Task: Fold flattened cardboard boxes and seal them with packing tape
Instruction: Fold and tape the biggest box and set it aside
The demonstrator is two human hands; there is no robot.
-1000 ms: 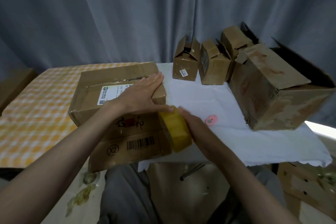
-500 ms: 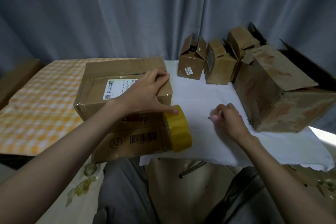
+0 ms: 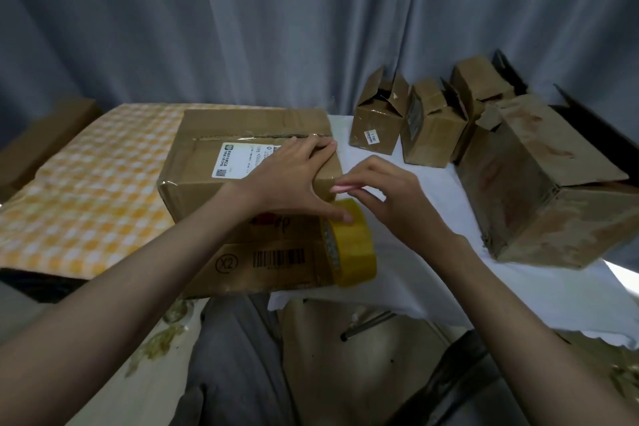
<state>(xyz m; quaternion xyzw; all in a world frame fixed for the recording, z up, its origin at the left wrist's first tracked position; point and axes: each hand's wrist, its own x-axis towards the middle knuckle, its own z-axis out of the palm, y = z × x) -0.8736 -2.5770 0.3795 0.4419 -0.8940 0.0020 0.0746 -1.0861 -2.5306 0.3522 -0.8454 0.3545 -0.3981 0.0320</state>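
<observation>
Cardboard box (image 3: 242, 162) with its top flaps closed sits on the table (image 3: 432, 273), half on a yellow-and-white checked cloth (image 3: 86, 190) at the left and half on a white cloth (image 3: 518, 287) at the right. A further piece of brown cardboard (image 3: 41, 138) lies at the far left edge. On the box top is a white shipping label (image 3: 238, 159), its print too small to read. The box's near side shows red marks I cannot make out; the cardboard below carries a circled "X2" (image 3: 226, 263) and a barcode (image 3: 278, 258).

The left hand (image 3: 294, 180) lies flat across the box's right end, fingers spread and straight, with the thumb reaching down onto the roll of yellow packing tape (image 3: 349, 245). The roll stands on edge against the box's right near corner, at the table's front edge. The right hand (image 3: 390, 197) hovers just right of that corner, above the roll, its fingertips pinching a small flat pink object (image 3: 340, 188); what it is cannot be told.

Further right, along the back by the grey curtain (image 3: 311, 21), stand three small open boxes: the first (image 3: 377, 121) has a small white sticker (image 3: 372, 138), unreadable, the second (image 3: 432, 128) is just beside it, and the third (image 3: 480, 86) sits partly behind. A large worn box (image 3: 553, 190) lies tipped at the far right, its flaps open.
</observation>
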